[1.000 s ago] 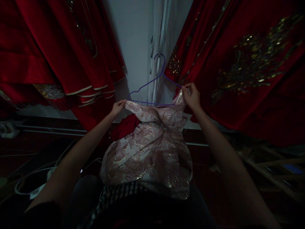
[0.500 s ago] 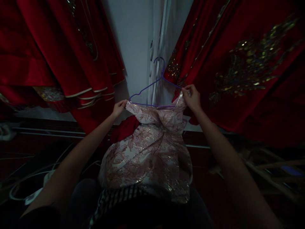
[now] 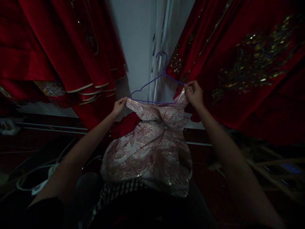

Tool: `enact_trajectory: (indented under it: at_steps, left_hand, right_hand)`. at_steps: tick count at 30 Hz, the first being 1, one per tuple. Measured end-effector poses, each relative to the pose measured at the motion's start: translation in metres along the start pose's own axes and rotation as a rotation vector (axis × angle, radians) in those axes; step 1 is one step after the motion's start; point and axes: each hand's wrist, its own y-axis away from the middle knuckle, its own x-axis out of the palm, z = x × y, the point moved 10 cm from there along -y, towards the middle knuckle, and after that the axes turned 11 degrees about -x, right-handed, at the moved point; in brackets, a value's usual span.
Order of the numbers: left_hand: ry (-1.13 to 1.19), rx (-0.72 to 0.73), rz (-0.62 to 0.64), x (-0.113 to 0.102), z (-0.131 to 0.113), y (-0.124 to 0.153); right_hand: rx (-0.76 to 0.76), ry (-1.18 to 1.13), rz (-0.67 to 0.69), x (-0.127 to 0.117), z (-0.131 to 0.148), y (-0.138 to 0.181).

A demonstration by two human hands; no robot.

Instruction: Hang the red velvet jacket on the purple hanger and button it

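Note:
A pink and white brocade garment point(image 3: 150, 146) with a shiny leaf pattern hangs from my two hands down over my lap. My left hand point(image 3: 118, 107) pinches its left top corner. On the other side, my right hand point(image 3: 195, 94) is closed on the right top corner together with the end of a purple wire hanger point(image 3: 154, 81). The hanger's bar runs along the garment's top edge and its hook points up at the white wall. A bit of red cloth point(image 3: 126, 124) shows behind the garment.
Red velvet garments with gold embroidery hang at the right point(image 3: 247, 63), and more with pale trim at the left point(image 3: 59, 51). A white wall and pipes point(image 3: 159, 35) lie between them. White cables point(image 3: 35, 184) lie on the dark floor at the lower left.
Both hands and the hanger have risen slightly and shifted a little to the right; the grip on the garment is the same.

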Motion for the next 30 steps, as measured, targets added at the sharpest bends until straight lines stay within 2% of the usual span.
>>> enact_trajectory:
  at_steps: [8,16,22,27,30]
  left_hand:
    - [0.012,0.002,0.015,0.000,-0.002,-0.014]
    - [0.005,-0.073,-0.005,-0.008,0.003,0.001]
    - [0.029,-0.013,-0.025,-0.012,-0.007,0.003]
    - [0.032,0.004,-0.055,-0.012,-0.008,-0.004]
    - [0.015,-0.035,-0.083,-0.013,-0.002,-0.012]
  right_hand:
    - [0.028,-0.001,0.005,-0.001,-0.004,0.000]
    - [0.027,-0.010,-0.006,-0.001,-0.003,-0.001]
    - [0.027,-0.003,0.008,0.000,-0.004,-0.001]
    - [0.029,0.009,0.016,0.001,-0.006,0.000]
    - [0.018,0.004,0.012,0.001,-0.006,-0.001]
